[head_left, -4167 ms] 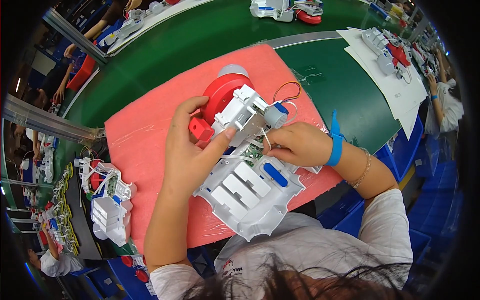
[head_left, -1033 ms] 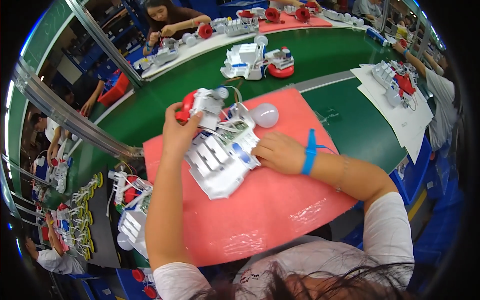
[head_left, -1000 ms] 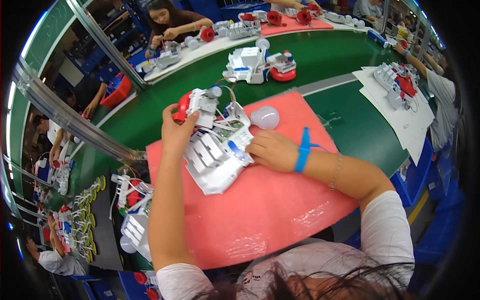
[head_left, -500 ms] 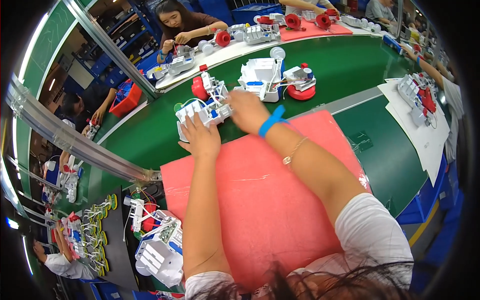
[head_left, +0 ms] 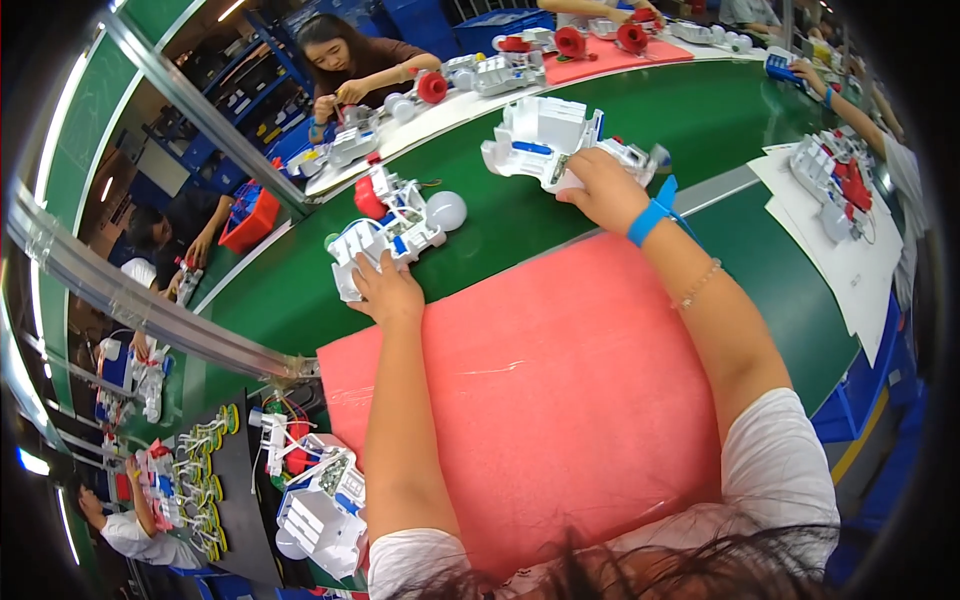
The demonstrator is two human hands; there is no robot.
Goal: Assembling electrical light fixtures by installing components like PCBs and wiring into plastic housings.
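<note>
On the green belt, a white plastic housing (head_left: 365, 240) with wires, a blue part and a red round piece (head_left: 369, 198) lies to the left. My left hand (head_left: 392, 293) is closed on its near edge, fingers over the top and spread. A white ball-shaped part (head_left: 446, 211) sits at the right end of this assembly. Farther right, my right hand (head_left: 606, 192) grips the near edge of a second white housing (head_left: 548, 130), which has a blue strip inside. Behind that hand, more of this assembly is partly hidden, its right end blurred.
A pink foam mat (head_left: 540, 390) lies before me. More housings stand at lower left (head_left: 325, 505), beside a black board (head_left: 245, 500) of green-yellow wired parts, and on white sheets (head_left: 835, 250) at right. A metal rail (head_left: 180, 300) crosses the left. Co-workers sit across the belt.
My right hand has left the left assembly, uncovering the ball-shaped part, and has taken hold of the second housing, which has shifted right. My left hand stays on the first housing.
</note>
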